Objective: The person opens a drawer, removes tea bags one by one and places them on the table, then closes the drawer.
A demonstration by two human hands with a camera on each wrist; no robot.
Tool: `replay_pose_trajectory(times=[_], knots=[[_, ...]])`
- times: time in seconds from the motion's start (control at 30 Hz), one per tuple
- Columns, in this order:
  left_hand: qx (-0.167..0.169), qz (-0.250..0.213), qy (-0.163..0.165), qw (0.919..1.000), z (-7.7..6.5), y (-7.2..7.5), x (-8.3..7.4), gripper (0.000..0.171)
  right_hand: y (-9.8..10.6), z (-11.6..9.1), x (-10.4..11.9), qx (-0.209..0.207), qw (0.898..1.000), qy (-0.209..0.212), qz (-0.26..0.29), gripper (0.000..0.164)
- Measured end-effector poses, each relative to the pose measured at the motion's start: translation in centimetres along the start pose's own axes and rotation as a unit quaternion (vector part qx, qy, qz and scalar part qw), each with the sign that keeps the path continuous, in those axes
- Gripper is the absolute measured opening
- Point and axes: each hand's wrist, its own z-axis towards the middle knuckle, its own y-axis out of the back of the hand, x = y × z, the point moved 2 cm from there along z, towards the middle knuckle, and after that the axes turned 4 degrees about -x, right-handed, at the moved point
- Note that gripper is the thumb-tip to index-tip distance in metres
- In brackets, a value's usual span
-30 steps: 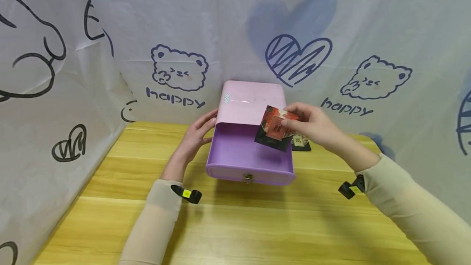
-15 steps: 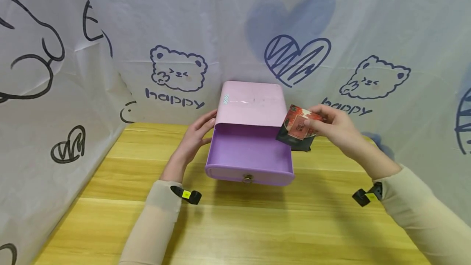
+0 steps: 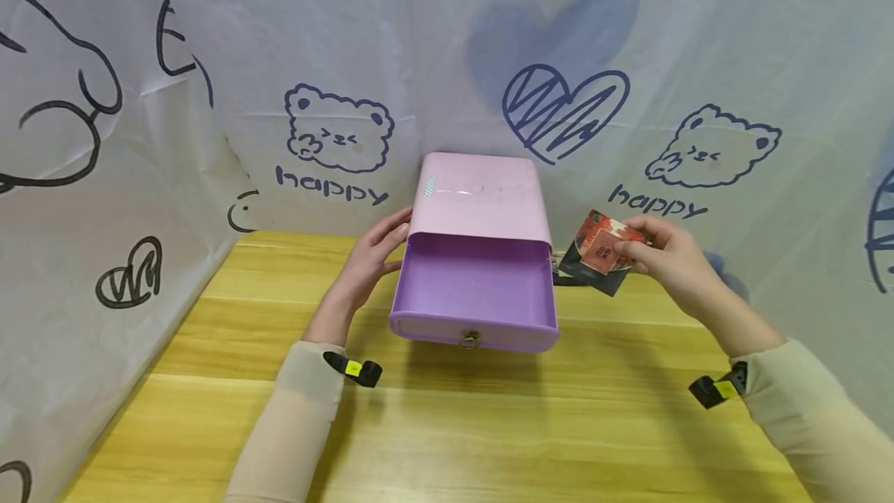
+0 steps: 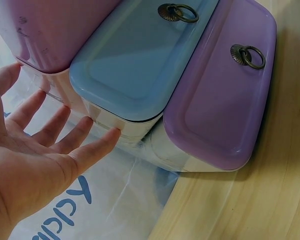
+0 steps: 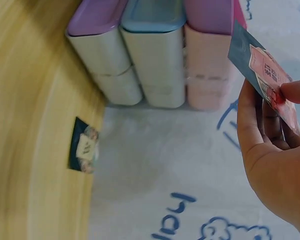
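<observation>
A drawer cabinet with a pale pink top stands against the back cloth. Its top purple drawer is pulled out, bare inside, with a ring knob in front. My left hand rests on the cabinet's left side; in the left wrist view its fingers are spread and fairly straight, tips at the wall. Right of the cabinet, my right hand pinches a red and dark green packet between thumb and fingers, above the table. Another dark packet lies on the table, partly hidden in the head view.
Below the open drawer are a shut blue drawer and a shut purple drawer, each with a ring pull. The wooden table reaches back to a printed white cloth, which also hangs at the left.
My right hand has carried the packet from over the open drawer out to the right, past the cabinet's side. My left hand and the drawer have stayed put.
</observation>
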Motion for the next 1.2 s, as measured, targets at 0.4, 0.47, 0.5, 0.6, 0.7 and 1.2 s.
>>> replay_pose_trajectory(times=[0.4,0.47,0.5,0.6,0.7,1.2], knots=[[0.001,-0.006,-0.004,1.0,0.0,-0.1,-0.1,0.056,0.1,-0.3,-5.1,-0.016,0.997,-0.073,0.029,0.032],[0.0,-0.006,-0.005,1.0,0.0,-0.1,-0.1,0.056,-0.1,-0.3,-5.9,-0.02,0.996,-0.08,0.036,0.034],[0.0,-0.006,-0.005,1.0,0.0,-0.1,-0.1,0.056,-0.1,-0.3,-6.3,-0.024,0.996,-0.082,0.035,0.036],[-0.001,-0.006,-0.003,1.0,-0.1,-0.1,-0.1,0.056,-0.1,-0.2,-7.7,-0.028,0.995,-0.088,0.025,0.045],[-0.001,-0.006,0.0,1.0,-0.1,-0.1,-0.1,0.056,-0.1,0.0,-9.1,-0.029,0.995,-0.091,0.011,0.051],[-0.007,-0.003,0.0,1.0,0.1,0.0,0.2,0.056,0.6,1.4,-13.5,-0.047,0.99,-0.125,-0.038,0.055]])
